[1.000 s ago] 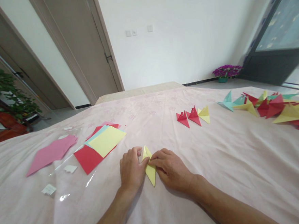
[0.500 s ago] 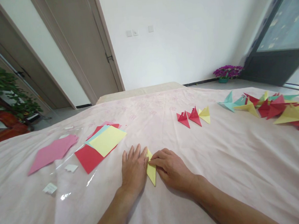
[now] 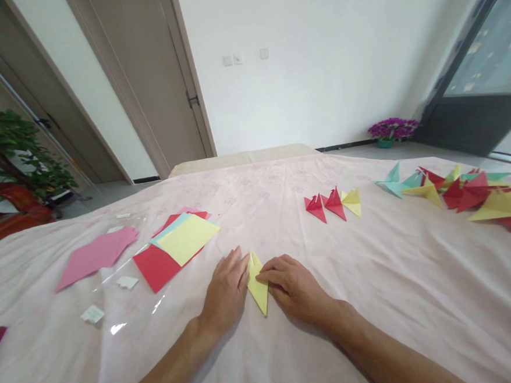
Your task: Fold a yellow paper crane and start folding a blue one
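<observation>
A narrow kite-shaped piece of folded yellow paper (image 3: 258, 290) lies on the cloth right in front of me, its long point towards me. My right hand (image 3: 295, 285) pinches its right edge between thumb and fingertips. Along the upper left edge, my left hand (image 3: 227, 287) is tilted on its side, fingers close together, with thumb and fingertips holding the paper. The left fingers partly hide that edge.
Red, blue and yellow paper sheets (image 3: 187, 238) and pink sheets (image 3: 96, 255) lie to the left, near clear plastic wrapping and white scraps (image 3: 92, 314). Ahead to the right stand red paper cranes (image 3: 334, 203) and a yellow one (image 3: 352, 201). Many folded pieces (image 3: 469, 191) are heaped far right.
My left hand has rolled from lying flat and spread to its side, fingers drawn together, so more of the yellow paper shows. My right hand keeps its pinch. The view has shifted slightly.
</observation>
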`<action>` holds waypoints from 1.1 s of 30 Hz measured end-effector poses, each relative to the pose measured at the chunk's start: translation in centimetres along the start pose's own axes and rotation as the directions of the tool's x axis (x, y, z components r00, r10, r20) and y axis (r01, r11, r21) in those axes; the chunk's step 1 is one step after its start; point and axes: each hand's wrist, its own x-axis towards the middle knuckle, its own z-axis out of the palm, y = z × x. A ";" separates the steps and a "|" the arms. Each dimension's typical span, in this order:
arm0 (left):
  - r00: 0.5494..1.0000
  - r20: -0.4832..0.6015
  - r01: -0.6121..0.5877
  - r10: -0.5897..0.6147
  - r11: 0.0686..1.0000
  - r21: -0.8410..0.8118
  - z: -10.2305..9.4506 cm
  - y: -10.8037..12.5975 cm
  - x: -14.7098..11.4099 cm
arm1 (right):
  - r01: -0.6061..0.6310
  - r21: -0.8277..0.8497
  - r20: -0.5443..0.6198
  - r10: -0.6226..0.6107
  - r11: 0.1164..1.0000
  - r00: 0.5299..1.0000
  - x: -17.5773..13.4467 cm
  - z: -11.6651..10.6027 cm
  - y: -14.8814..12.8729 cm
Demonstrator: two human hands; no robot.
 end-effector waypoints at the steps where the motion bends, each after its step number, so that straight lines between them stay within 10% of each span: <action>1: 0.999 -0.019 -0.048 0.047 0.997 -0.055 -0.2 -0.2 -0.2 | 0.000 0.002 0.000 0.000 1.000 1.000 0.0 0.0 0.1; 13: 0.965 0.042 -0.242 0.258 0.944 -0.222 -1.2 -2.6 -0.3 | -0.082 0.125 -0.030 0.086 0.989 0.996 0.5 0.5 0.7; 33: 0.995 -0.064 -0.088 0.078 0.981 -0.174 -0.8 -0.8 0.3 | -0.320 0.075 0.009 0.320 0.945 0.947 2.2 0.5 1.3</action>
